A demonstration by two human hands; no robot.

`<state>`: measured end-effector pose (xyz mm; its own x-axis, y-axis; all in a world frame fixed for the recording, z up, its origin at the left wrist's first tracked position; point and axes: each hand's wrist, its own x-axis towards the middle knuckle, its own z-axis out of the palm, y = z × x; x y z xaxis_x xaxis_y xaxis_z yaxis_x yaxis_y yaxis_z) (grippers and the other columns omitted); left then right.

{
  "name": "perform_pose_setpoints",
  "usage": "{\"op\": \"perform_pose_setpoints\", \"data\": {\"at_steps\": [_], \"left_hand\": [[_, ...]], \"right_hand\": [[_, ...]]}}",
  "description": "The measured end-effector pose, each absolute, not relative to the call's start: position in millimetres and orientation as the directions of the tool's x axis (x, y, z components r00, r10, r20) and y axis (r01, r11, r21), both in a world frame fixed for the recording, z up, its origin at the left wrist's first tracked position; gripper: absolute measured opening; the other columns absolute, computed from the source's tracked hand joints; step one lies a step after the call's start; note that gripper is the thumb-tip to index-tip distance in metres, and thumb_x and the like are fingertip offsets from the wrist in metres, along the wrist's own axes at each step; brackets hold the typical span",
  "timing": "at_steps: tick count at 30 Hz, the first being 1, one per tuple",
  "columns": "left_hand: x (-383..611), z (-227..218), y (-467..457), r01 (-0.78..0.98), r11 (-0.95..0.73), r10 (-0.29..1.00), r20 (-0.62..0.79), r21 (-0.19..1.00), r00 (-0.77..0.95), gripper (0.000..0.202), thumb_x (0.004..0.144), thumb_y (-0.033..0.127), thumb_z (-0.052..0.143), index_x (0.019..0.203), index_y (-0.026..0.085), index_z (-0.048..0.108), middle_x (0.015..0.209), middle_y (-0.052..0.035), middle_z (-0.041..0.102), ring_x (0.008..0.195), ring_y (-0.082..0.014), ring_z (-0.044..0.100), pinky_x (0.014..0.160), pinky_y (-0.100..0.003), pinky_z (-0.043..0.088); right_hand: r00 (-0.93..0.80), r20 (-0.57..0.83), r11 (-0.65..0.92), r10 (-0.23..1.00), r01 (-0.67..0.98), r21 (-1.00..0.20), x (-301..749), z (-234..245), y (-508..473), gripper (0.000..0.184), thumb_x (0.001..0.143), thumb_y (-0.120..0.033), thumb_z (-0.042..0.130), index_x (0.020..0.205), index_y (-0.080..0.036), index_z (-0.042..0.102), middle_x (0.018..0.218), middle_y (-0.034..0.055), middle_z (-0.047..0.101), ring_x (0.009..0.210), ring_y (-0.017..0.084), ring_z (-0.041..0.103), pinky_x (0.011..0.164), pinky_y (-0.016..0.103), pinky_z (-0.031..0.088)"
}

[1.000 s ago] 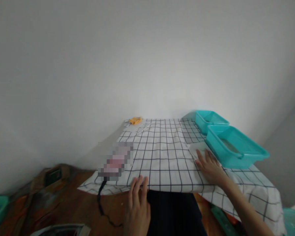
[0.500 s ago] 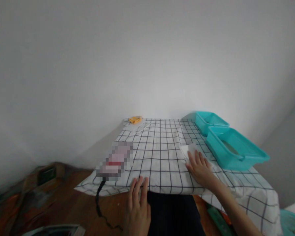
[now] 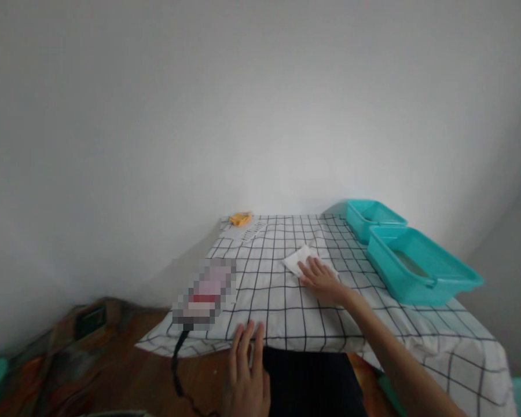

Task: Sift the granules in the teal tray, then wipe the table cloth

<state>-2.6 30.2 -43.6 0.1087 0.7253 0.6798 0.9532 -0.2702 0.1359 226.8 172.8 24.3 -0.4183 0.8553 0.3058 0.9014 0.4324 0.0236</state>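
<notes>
My right hand [image 3: 322, 279] lies flat with spread fingers on a thin white sheet, perhaps a paper tissue [image 3: 297, 260], pressing it to the checked tablecloth [image 3: 269, 304]. Part of that sheet is hidden under the palm and fingers. At the table's front edge rests my left hand [image 3: 246, 370], its fingers stretched out over the cloth's border and nothing in it. Left of it a pixelated pinkish flat object [image 3: 211, 289] lies on the cloth, with a black strap [image 3: 178, 362] hanging from it over the edge.
Two turquoise plastic baskets [image 3: 454, 269] stand along the table's right side, one behind the other. A small yellow object [image 3: 240, 219] and a white patterned sheet [image 3: 252, 231] lie at the back left. Behind the table rises a grey-white wall [image 3: 260, 116].
My right hand has slid left across the tablecloth, and the white sheet has moved left with it. My left hand stays at the front edge. The view has shifted slightly.
</notes>
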Motion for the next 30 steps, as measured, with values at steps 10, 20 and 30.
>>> {"op": "perform_pose_setpoints", "data": {"at_steps": [10,20,30], "left_hand": [[-6,-53,33,0.959,-0.265,0.681,0.724,0.1,0.112,0.071,0.089,0.001,0.046,0.154,0.02,0.026,0.148,-0.0158,0.045,0.148,-0.032,0.033,0.11,-0.049,0.047],[-3,-41,28,0.959,-0.25,0.728,0.679,0.132,0.096,0.086,0.089,-0.001,0.045,0.161,0.028,0.008,0.153,-0.0098,0.044,0.149,-0.0299,0.032,0.115,-0.05,0.043],[1,-39,28,0.95,-0.272,0.716,0.691,0.151,0.095,0.087,0.089,0.0,0.048,0.161,0.027,0.006,0.153,-0.0126,0.044,0.147,-0.0319,0.034,0.114,-0.052,0.045]], "right_hand": [[-0.577,0.186,0.602,0.795,0.789,-0.127,167,41,43,0.063,0.104,-0.039,0.046,0.161,-0.022,0.025,0.166,0.0173,0.015,0.152,0.034,0.013,0.119,0.055,0.031],[-0.367,0.386,0.4,0.846,0.917,-0.005,258,-5,41,0.059,0.106,-0.036,0.036,0.161,-0.036,0.016,0.168,0.008,0.018,0.152,0.03,0.023,0.115,0.054,0.038],[-0.224,0.494,0.239,0.84,0.97,0.033,295,-24,54,0.06,0.105,-0.04,0.032,0.162,-0.032,0.017,0.166,0.0115,0.025,0.15,0.033,0.026,0.112,0.06,0.038]]}}
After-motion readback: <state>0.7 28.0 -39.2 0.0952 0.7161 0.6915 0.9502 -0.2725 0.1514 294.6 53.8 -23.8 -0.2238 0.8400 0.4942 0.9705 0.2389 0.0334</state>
